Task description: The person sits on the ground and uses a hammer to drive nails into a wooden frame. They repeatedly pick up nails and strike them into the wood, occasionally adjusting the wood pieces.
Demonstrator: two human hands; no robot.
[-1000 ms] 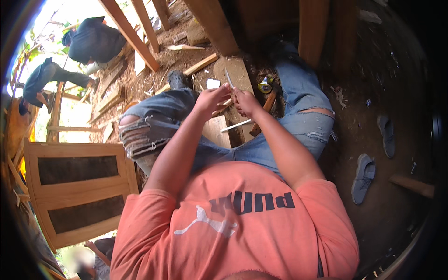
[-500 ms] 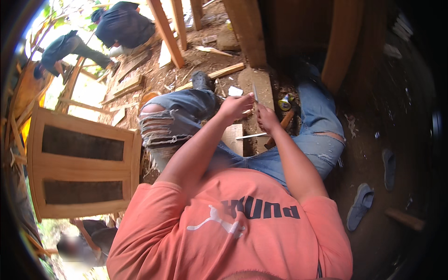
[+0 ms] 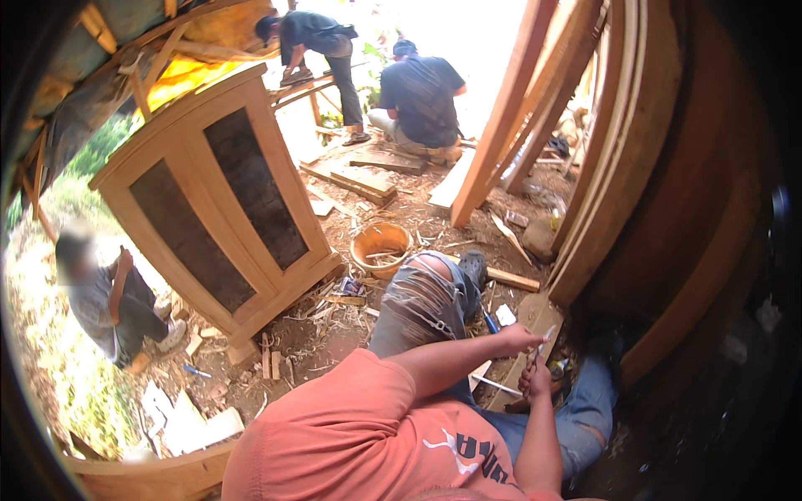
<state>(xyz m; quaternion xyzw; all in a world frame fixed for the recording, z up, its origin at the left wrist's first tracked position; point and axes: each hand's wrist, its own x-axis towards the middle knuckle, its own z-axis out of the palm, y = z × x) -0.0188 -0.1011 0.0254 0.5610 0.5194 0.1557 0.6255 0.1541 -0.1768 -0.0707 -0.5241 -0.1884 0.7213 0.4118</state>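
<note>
My right hand (image 3: 536, 381) is closed around the lower end of a thin, pointed metal blade (image 3: 539, 351), which stands up from the fist. Just above it, my left hand (image 3: 520, 338) has its fingers drawn together by the blade's upper end; a small pale bit shows at the fingertips, too small to name. Both hands are over a wooden plank (image 3: 543, 316) between my legs. A thin white strip (image 3: 498, 385) lies below them, running toward my right forearm.
A wooden cabinet door panel (image 3: 194, 159) with dark insets stands at left. Near my knee is an orange bucket (image 3: 368, 244) among shavings. Upright timbers (image 3: 510, 108) and a curved wooden piece (image 3: 635, 167) rise at right. Three people are farther off, one sitting left (image 3: 113, 301).
The view has swung left, so the cabinet panel, bucket and other people show more fully. My hands stay close together at the blade; the right keeps its grip.
</note>
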